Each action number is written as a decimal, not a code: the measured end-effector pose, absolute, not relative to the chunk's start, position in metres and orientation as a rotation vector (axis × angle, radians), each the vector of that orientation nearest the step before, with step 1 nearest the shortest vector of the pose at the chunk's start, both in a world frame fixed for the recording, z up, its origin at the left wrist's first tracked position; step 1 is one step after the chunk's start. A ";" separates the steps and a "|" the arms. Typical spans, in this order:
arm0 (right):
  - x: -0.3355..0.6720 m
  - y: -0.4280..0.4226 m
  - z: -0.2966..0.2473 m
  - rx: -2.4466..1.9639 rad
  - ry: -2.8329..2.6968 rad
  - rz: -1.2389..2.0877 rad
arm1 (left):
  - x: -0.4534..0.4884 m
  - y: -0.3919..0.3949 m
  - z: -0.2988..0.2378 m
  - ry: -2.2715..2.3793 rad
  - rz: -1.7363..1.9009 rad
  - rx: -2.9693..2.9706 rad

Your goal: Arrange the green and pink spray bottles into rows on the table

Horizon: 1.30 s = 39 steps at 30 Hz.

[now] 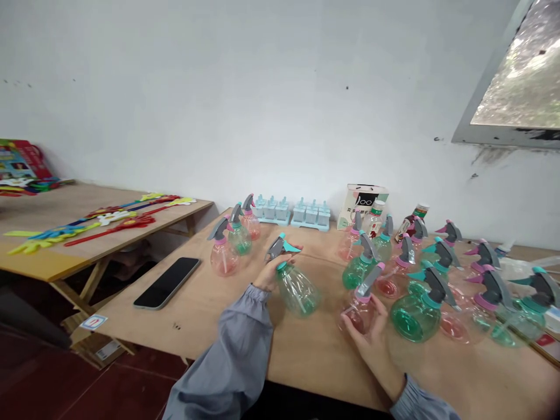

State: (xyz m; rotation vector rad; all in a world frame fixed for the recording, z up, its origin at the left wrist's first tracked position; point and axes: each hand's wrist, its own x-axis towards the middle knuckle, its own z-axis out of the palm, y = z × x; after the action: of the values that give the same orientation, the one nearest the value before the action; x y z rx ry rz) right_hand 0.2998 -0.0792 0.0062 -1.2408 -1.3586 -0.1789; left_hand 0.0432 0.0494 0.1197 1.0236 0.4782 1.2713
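- The left hand has its fingers closed around the neck of a green spray bottle, which tilts over the desk; whether its base touches the wood is hard to tell.
- The right hand curls its fingers around the body of a pink spray bottle with a grey head and pink collar, near the front of the desk.
- Neither of these two clear bottles shows any readable writing.
- Right of the right hand stands a crowd of similar green and pink bottles.
- Behind them, against the wall, is a pale carton printed with a black block, a drawing of spectacles and Chinese-style characters too small to read surely.
- Beside it, a bottle with a white-and-red label and a dark red labelled bottle carry illegible print.
- Left of the left hand, three more spray bottles stand near a dark-screened phone.
- At the desk's left corner is a blue-bordered sticker with a red symbol.
- Far left, a colourful printed box has unreadable lettering.
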 end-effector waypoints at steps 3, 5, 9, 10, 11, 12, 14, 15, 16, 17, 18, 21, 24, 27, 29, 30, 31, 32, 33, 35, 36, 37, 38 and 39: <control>0.284 -0.067 0.013 -1.198 -1.456 -0.295 | 0.045 0.055 0.114 0.442 1.330 0.984; 0.275 -0.054 0.018 -1.160 -1.507 -0.336 | 0.046 0.056 0.112 0.423 1.341 0.982; 0.266 -0.028 0.020 -1.134 -1.546 -0.312 | 0.048 0.052 0.112 0.335 1.243 1.050; 0.266 -0.022 0.020 -1.133 -1.548 -0.306 | 0.049 0.051 0.113 0.329 1.244 1.064; 0.266 -0.017 0.019 -1.132 -1.546 -0.304 | 0.050 0.049 0.113 0.338 1.258 1.078; 0.266 -0.013 0.018 -1.132 -1.543 -0.305 | 0.050 0.048 0.114 0.358 1.275 1.093; 0.267 -0.007 0.017 -1.134 -1.529 -0.308 | 0.051 0.046 0.115 0.399 1.272 1.124; 0.267 -0.004 0.017 -1.137 -1.521 -0.307 | 0.051 0.045 0.116 0.400 1.256 1.133; 0.267 -0.002 0.017 -1.142 -1.513 -0.304 | 0.052 0.045 0.116 0.388 1.245 1.130; 0.267 -0.001 0.016 -1.147 -1.504 -0.300 | 0.052 0.045 0.116 0.371 1.249 1.116; 0.267 0.000 0.016 -1.152 -1.499 -0.293 | 0.053 0.046 0.116 0.361 1.267 1.098; 0.266 0.000 0.015 -1.160 -1.494 -0.284 | 0.054 0.048 0.115 0.403 1.375 1.045; 0.266 0.000 0.014 -1.149 -1.501 -0.297 | 0.054 0.050 0.115 0.426 1.488 1.009; 0.267 0.000 0.014 -1.137 -1.511 -0.306 | 0.054 0.050 0.115 0.384 1.450 1.000; 0.268 0.001 0.013 -1.139 -1.512 -0.295 | 0.054 0.050 0.115 0.431 1.416 1.014; 0.269 0.001 0.013 -1.141 -1.510 -0.289 | 0.053 0.050 0.115 0.481 1.417 1.035; 0.269 0.001 0.013 -1.144 -1.507 -0.283 | 0.053 0.050 0.115 0.532 1.429 1.058; 0.269 0.001 0.013 -1.146 -1.504 -0.279 | 0.052 0.049 0.115 0.571 1.439 1.079; 0.269 0.001 0.013 -1.146 -1.502 -0.276 | 0.052 0.049 0.116 0.587 1.435 1.095; 0.269 0.000 0.014 -1.150 -1.503 -0.266 | 0.051 0.048 0.117 0.547 1.399 1.093; 0.269 -0.001 0.014 -1.155 -1.507 -0.257 | 0.051 0.048 0.118 0.519 1.382 1.073; 0.269 -0.001 0.014 -1.158 -1.511 -0.249 | 0.051 0.048 0.119 0.504 1.373 1.049; 0.269 -0.002 0.015 -1.160 -1.514 -0.244 | 0.051 0.048 0.119 0.504 1.379 1.029; 0.269 -0.002 0.015 -1.158 -1.515 -0.243 | 0.051 0.049 0.120 0.514 1.403 1.012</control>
State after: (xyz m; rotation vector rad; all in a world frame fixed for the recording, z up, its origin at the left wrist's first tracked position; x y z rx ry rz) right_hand 0.2687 -0.0023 0.0151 -1.1583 -1.5151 -0.2433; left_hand 0.0512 0.0490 0.1198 1.0116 0.5141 1.4028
